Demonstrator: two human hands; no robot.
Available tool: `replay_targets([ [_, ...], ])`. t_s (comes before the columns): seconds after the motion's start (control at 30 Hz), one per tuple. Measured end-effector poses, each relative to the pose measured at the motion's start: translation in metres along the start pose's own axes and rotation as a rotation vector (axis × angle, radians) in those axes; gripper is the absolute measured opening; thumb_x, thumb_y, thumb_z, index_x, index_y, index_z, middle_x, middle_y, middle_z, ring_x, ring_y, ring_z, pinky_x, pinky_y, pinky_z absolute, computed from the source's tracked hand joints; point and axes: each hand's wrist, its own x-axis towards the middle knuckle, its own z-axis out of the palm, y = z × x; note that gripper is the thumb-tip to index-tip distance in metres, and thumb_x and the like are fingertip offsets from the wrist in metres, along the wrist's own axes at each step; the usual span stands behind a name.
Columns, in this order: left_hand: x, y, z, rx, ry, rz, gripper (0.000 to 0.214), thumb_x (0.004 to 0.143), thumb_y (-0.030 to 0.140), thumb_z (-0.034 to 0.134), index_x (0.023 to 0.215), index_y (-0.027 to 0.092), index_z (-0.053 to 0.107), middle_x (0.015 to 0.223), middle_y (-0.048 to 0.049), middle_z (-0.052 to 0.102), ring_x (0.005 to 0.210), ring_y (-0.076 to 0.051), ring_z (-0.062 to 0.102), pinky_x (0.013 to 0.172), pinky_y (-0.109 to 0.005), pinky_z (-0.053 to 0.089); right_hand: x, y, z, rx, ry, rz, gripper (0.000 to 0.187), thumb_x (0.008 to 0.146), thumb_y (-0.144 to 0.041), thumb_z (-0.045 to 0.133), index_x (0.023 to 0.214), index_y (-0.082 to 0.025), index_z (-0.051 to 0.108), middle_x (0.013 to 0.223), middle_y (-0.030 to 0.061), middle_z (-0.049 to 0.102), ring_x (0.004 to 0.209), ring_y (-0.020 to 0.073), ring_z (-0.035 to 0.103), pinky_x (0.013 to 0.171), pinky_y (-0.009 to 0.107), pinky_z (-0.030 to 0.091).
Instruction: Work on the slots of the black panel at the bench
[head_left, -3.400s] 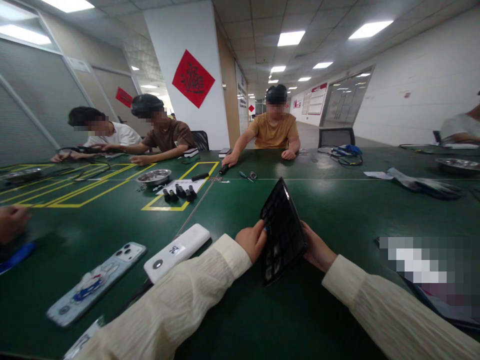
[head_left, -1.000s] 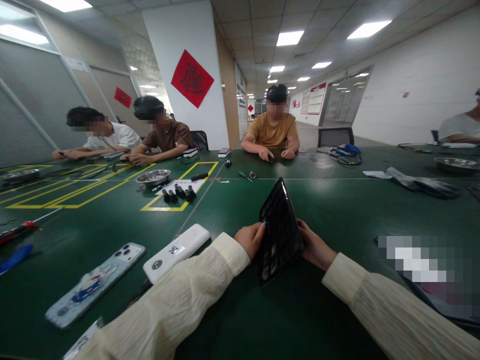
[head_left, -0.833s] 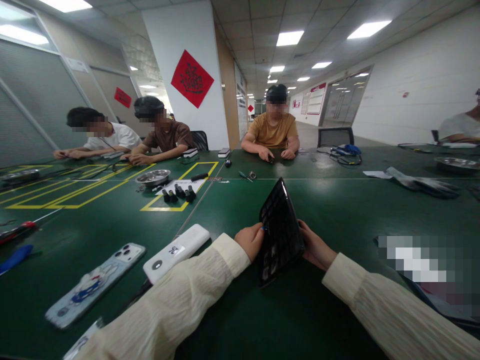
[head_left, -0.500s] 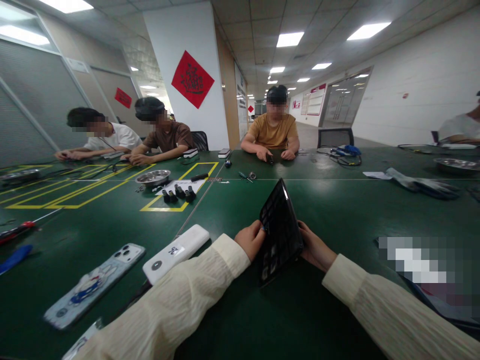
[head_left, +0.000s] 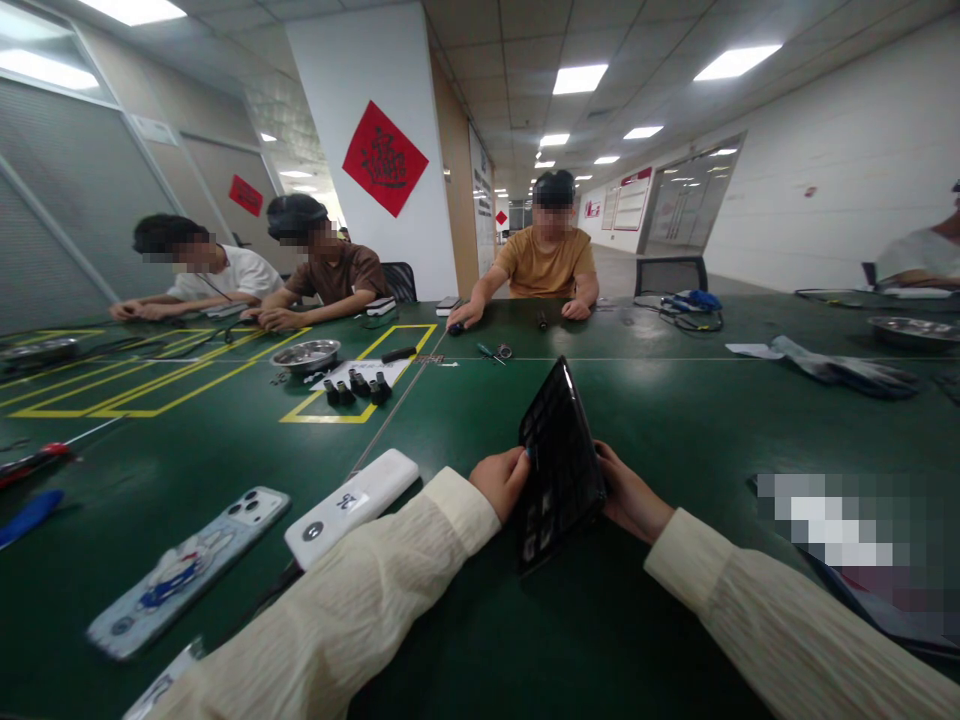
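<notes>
My L. hand (head_left: 501,482): fingers curled in, thumb laid on L. edge of black panel (head_left: 559,470), gripping it. My R. hand (head_left: 630,495): half-curled on R. edge of same, fingertips hidden behind. Panel, 1 pc., tablet-like, glossy, w/ grid-like reflections; held tilted on edge betw. my hands, in front of me; can't tell if lower corner touches green table (head_left: 675,430).

By my L. forearm: white oblong device (head_left: 352,505), w/ round button & handwritten label; phone (head_left: 187,570), pale case, cartoon fig., lying camera side up.

Far L.: red-and-black tool (head_left: 34,462), blue item (head_left: 30,515), both cut by frame edge.

R. of me: flat item (head_left: 840,560), mostly pixelated.

Mid-table: black fittings (head_left: 360,387), several, on/near white sheet (head_left: 337,371) in yellow tape outline; steel bowl (head_left: 306,355) just behind; sm. screwdriver (head_left: 491,353), approx. centre.

Far side: co-worker in tan shirt (head_left: 546,262), one hand on sm. dark item; cable bundle (head_left: 690,305), blue/black; grey glove (head_left: 844,370); 2nd steel dish (head_left: 919,330). L. side: 2 co-workers (head_left: 330,270), seated.
</notes>
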Motion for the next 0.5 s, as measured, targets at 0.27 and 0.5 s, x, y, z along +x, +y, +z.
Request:
replay_targets([
  [0.27,0.0012,-0.0028,0.0017,-0.045,-0.012,-0.021,0.060,0.087,0.052,0.015,0.074,0.015,0.061,0.066,-0.0037,0.060,0.067,-0.017,0.055,0.059,-0.025,0.036,0.0012,0.0024,-0.0017,-0.001,-0.001,-0.015,0.040,0.081,-0.034,0.042,0.116,-0.026,0.027,0.066,-0.0015,0.058,0.041,0.0157,0.054,0.035,0.026,0.038],
  [0.5,-0.0002,0.0048,-0.0017,0.085,-0.024,-0.082,0.053,0.088,0.039,0.017,0.067,0.014,0.059,0.064,-0.0056,0.058,0.064,-0.017,0.053,0.057,-0.026,0.032,0.0048,0.0068,-0.0053,0.011,-0.015,-0.025,0.045,0.078,-0.037,0.046,0.117,-0.026,0.026,0.067,-0.0012,0.058,0.042,0.0163,0.055,0.034,0.026,0.039],
])
